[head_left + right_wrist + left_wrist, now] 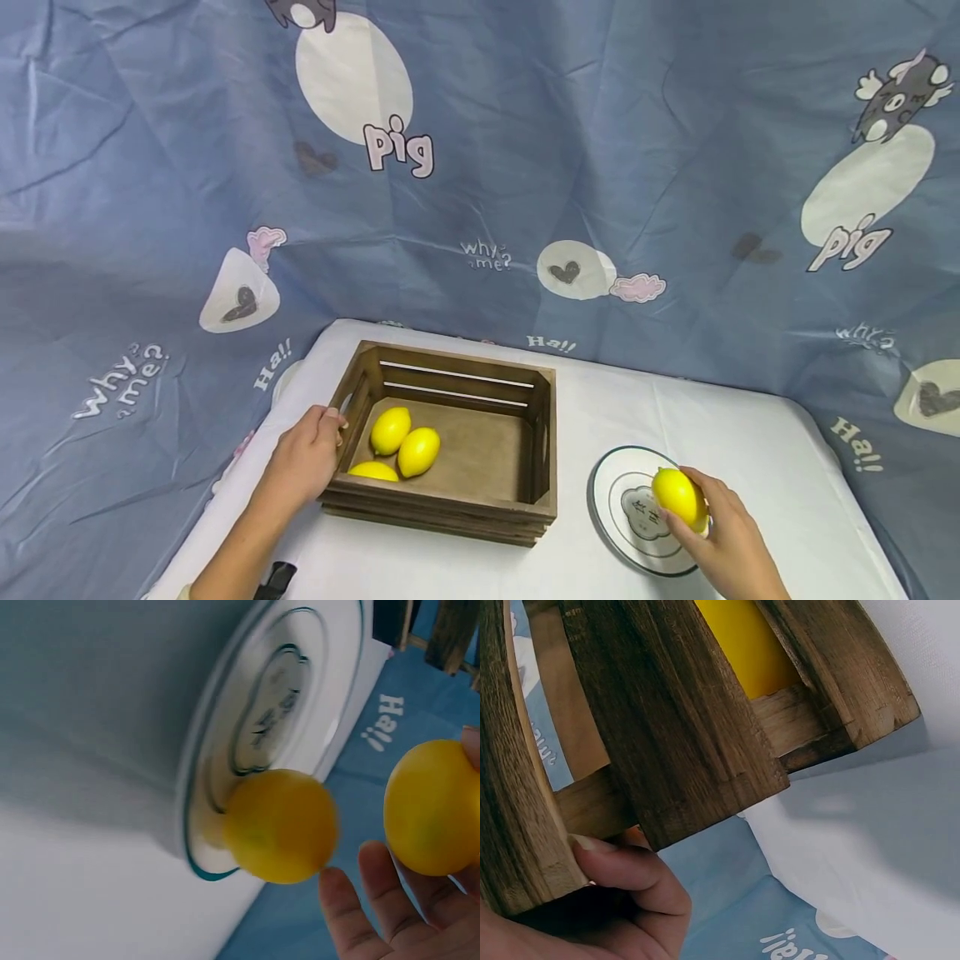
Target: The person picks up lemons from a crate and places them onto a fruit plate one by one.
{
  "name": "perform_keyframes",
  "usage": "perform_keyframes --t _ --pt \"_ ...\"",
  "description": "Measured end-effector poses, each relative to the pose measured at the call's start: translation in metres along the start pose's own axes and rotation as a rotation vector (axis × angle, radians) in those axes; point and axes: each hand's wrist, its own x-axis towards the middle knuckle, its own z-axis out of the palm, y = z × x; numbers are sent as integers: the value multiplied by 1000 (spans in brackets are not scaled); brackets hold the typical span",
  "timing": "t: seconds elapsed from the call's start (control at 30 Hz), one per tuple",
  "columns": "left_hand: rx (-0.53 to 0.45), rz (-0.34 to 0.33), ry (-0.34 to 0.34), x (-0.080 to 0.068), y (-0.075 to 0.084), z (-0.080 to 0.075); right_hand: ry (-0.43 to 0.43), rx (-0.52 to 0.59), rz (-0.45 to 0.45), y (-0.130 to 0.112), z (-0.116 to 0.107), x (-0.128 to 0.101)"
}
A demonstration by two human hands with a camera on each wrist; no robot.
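Fingers [712, 485] of the right hand [726, 531]: parted about as far as the fruit's girth, and holding one yellow lemon [675, 493] between thumb and fingertips. Held lemon: hanging above the right part of a plate [611, 492], apart from it. Plate: white, round, dark-green rim, inner ring and central dark lettering; standing on a white cloth [611, 400] to the right of the crate. Second lemon [281, 825]: lying on the plate near its edge, partly hidden behind the held one in the head view. Left hand [303, 458]: gripping the left end of a brown slatted wooden crate [442, 493], digits bending round a slat. Crate contents: three lemons [418, 452], sitting toward its left end, the nearest being partly covered by the front wall. Backdrop [525, 83]: blue fabric, hanging behind the cloth, bearing "pig", "Ha!!" and "why me?" prints.
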Motion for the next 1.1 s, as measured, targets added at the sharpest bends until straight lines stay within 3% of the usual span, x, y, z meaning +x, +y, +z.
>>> perform_keyframes --t 0.23,0.57,0.67,1.1 --pt "19 -5 -21 -1 0 -3 -22 -3 46 10 5 -5" --pt "32 -9 -30 -1 -1 -4 107 -88 -96 10 28 -12" --pt "50 -6 -34 -1 2 -4 134 -111 -96 9 31 -14" --pt "71 -14 5 -2 7 -2 108 -199 -59 1 40 -18"
